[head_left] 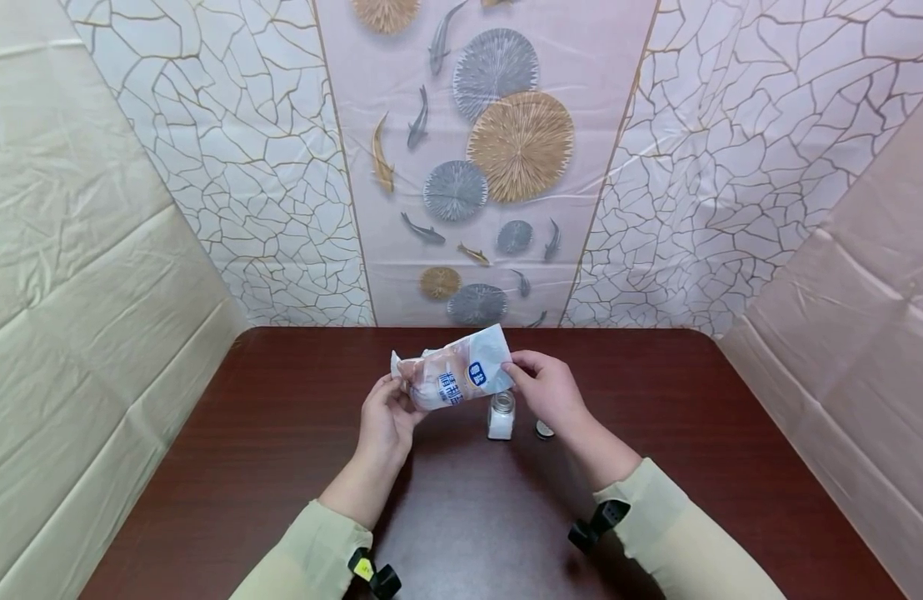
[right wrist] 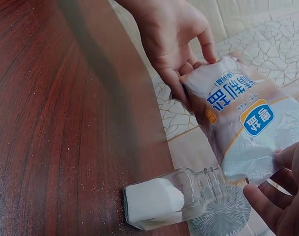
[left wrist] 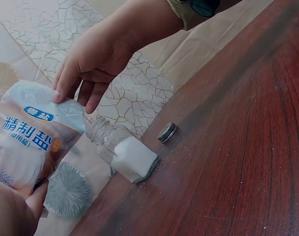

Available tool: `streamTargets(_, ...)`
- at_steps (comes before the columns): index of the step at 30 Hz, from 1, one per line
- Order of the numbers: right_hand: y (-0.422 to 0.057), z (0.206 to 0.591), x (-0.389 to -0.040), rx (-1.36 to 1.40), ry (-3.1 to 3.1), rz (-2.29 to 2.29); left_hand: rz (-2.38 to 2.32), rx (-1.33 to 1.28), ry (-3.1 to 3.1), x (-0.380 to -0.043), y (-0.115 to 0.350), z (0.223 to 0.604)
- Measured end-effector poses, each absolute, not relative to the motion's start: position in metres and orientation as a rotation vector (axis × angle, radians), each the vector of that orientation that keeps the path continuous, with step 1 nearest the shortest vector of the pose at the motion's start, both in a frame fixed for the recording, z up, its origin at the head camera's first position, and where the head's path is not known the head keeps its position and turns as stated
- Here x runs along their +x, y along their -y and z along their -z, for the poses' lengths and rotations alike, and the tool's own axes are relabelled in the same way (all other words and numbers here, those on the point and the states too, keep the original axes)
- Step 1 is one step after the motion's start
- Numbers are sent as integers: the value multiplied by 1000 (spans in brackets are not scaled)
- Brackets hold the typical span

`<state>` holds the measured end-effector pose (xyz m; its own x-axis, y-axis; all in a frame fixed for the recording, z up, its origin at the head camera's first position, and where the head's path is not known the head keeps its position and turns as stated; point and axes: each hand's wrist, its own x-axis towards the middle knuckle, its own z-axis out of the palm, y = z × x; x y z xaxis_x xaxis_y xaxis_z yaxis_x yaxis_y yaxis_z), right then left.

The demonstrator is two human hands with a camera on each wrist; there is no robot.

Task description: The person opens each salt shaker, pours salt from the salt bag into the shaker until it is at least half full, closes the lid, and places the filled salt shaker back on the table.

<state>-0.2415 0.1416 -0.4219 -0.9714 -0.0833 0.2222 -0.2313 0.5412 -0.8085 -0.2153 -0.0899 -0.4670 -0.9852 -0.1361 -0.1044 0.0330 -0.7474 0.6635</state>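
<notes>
A plastic bag of salt (head_left: 452, 373) with blue lettering is held tilted over the table, its pale end toward the right. My left hand (head_left: 384, 423) grips the fuller end, fingers and thumb round it. With thumb and fingers my right hand (head_left: 549, 390) pinches the pale end. Just below that end stands a square glass jar (head_left: 501, 421), uncapped and upright, its mouth close to the bag's corner in the right wrist view. White salt (right wrist: 151, 200) fills roughly the lower half of the jar. To the jar's right lies a dark round lid (left wrist: 168, 132).
The dark red-brown wooden table (head_left: 266, 467) has white grains scattered near the jar. Behind its far edge hangs a patterned cloth (head_left: 461, 250), and beige cloth walls (head_left: 844, 358) flank both sides.
</notes>
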Motion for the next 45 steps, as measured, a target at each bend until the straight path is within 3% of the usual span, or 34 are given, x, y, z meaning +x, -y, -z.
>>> streamTargets(32, -135, 415, -244, 314, 2659, -1254, 2911, 252, 1057, -218, 95, 480)
streamTargets(45, -128, 407, -249, 368, 2681, -1230, 2694, 267, 1513, -219, 104, 489)
